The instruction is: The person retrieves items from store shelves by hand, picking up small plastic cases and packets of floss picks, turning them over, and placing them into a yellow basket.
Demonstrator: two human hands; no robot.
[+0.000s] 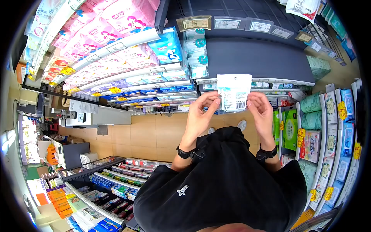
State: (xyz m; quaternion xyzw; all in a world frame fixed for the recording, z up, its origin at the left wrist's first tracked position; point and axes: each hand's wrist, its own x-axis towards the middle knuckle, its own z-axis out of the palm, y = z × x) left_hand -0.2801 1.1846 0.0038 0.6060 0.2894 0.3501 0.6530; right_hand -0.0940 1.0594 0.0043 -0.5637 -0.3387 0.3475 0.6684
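A small white packet (234, 92) with printed text and a barcode is held upright between both hands, in front of the dark shelf. My left hand (203, 114) pinches its left edge between thumb and fingers. On the right edge, my right hand (260, 112) grips it the same way. Behind the packet runs the front edge of a dark grey shelf board (255, 58). Just left of that board stands a column of clear and teal packs (196, 50).
Pink packages (127, 17) and a blue pack (166, 44) fill the shelves at upper left. Green and blue packs (311, 103) line the right shelves. A lower rack (116, 181) with small boxed goods stands at lower left. Tan floor (145, 135) shows between the shelves.
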